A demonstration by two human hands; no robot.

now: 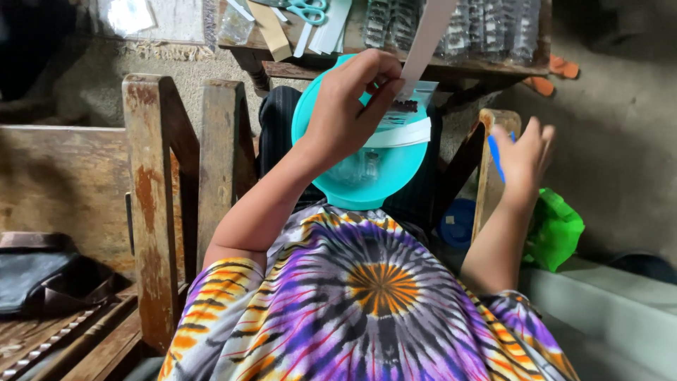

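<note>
Left hand [345, 106] is bent over the teal bowl [352, 183] on the lap, fingers pinching a small clear bag [409, 106]. Right hand [525, 152] reaches out sideways, fingers wrapped around a blue tool [496, 156].

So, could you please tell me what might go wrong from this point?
The left hand pinches a small clear bag with dark bits inside, above the teal bowl on the lap; a loose grip could spill them past the rim. The right hand holds a blue tool off to the side, away from the bowl, so the bag has only one hand steadying it.
</note>
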